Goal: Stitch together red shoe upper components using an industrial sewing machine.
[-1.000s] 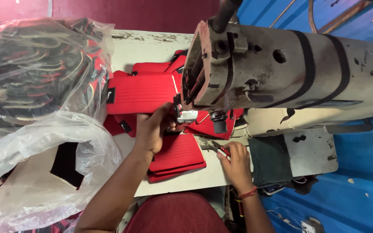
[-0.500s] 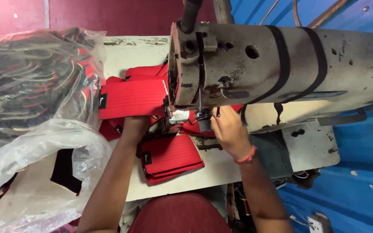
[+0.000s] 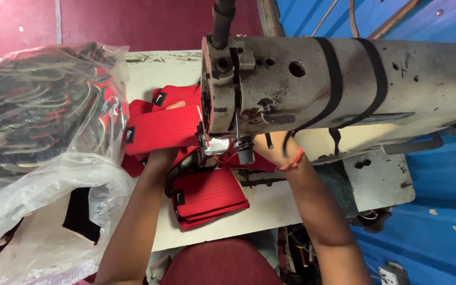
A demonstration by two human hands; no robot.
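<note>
Left hand (image 3: 160,156): lies under the red quilted panel (image 3: 162,126), a fingertip showing at its far edge; grip cannot be told.
Right hand (image 3: 267,145): mostly hidden beneath the sewing machine head (image 3: 339,84); grip unclear.
Panel: on the white table (image 3: 270,211), against the needle area.
Nearby: red panel stack (image 3: 207,196), plastic bag (image 3: 38,116).

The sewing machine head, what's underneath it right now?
Under the sewing machine head lie red fabric pieces and the right hand, mostly hidden. The left hand holds the fabric; the needle point is covered.

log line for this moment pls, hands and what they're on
left hand: on red fabric piece | right hand: under sewing machine head, near needle | stack of red pieces: on table
</note>
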